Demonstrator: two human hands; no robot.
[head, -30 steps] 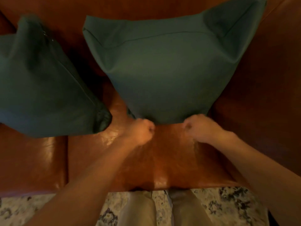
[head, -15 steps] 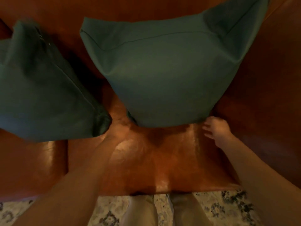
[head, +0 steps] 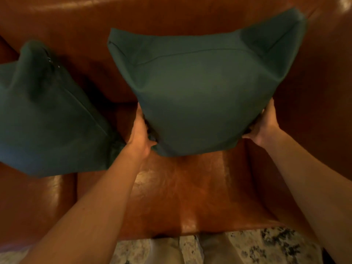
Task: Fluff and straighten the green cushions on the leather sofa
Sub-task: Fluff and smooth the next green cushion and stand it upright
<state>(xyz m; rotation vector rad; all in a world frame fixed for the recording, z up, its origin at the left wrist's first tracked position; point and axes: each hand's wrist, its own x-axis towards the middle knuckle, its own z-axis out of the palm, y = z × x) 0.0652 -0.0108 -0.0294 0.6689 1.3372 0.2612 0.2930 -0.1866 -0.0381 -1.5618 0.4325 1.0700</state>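
Head view: one wide-angle look down at a brown leather sofa, with both bare forearms reaching in from below.
Middle green cushion: stands upright on the seat, leaning back against the sofa's backrest; its top corners stick out, the right one higher, and a seam line runs across its upper face.
Left hand: pressed flat against the cushion's lower left side, fingers straight and pointing up along the edge, thumb at the bottom corner, where the fabric bunches.
Right hand: cups the cushion's lower right side, fingers laid against the fabric, thumb low near the bottom edge.
Hands together: well apart, one on each flank of the cushion, squeezing it between them.
Second green cushion: to the left, tilted, with a zip seam running down its face; its lower corner sits just beside the left wrist, and I cannot tell if they touch.
Floor: a pale patterned rug shows along the bottom edge in front of the seat.
Legs: light trousers appear between the forearms.
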